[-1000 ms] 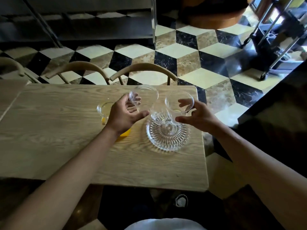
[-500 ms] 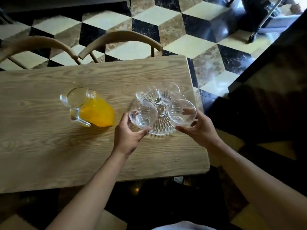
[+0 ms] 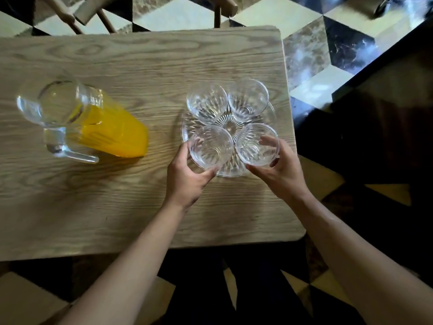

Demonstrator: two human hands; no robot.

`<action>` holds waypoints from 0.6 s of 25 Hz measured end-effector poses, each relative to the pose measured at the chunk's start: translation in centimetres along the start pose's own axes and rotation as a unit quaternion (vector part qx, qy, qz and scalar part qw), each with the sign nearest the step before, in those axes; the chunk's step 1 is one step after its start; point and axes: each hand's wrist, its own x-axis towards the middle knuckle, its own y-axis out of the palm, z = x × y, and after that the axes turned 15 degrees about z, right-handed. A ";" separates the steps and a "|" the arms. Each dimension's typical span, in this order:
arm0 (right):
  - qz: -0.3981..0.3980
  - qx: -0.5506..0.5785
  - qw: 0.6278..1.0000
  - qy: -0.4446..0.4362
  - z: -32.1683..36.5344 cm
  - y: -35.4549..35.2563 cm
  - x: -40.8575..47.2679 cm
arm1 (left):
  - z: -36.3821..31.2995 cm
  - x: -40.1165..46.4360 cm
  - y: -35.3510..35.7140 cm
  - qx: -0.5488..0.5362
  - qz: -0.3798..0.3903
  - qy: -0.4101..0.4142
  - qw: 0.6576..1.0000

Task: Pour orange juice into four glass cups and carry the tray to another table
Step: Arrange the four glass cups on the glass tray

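- Both near cups, held above the tray a moment ago, now sit down on it, so four cups stand there in a tight cluster.
- Left hand [image 3: 187, 179] has its fingers curled round the near-left cup [image 3: 210, 147]; right hand [image 3: 278, 170] grips the near-right cup [image 3: 257, 144] the same way, thumb at the near wall, fingers at the far side.
- Far-left cup [image 3: 207, 101] and far-right cup [image 3: 248, 96] stand free at the tray's far half, rims almost touching.
- Tray [image 3: 187, 127] is a round, ribbed clear-glass dish, lying on the worktop [image 3: 117, 195] near its right edge.
- Jug [image 3: 89, 123] of orange juice stands well left of the tray, handle towards the person, roughly half full.
- All four cups are clear, fluted and empty.
- Glass on glass is likely slippery and easily chipped; the loaded tray will probably be heavy and best taken at opposite rims with both hands, kept level.
- Jug is best held by its handle.
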 end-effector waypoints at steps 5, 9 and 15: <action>-0.001 0.008 1.000 0.000 -0.6 -0.2 0.8 | 0.3 0.2 0.3 -0.005 -0.007 -0.003 1.000; 0.001 -0.007 1.000 -0.003 -0.8 -0.2 1.1 | 0.6 0.7 0.4 0.001 -0.006 -0.011 1.000; 0.006 -0.025 1.000 -0.011 -0.8 0.2 1.6 | 0.3 1.0 0.4 0.001 -0.008 -0.018 1.000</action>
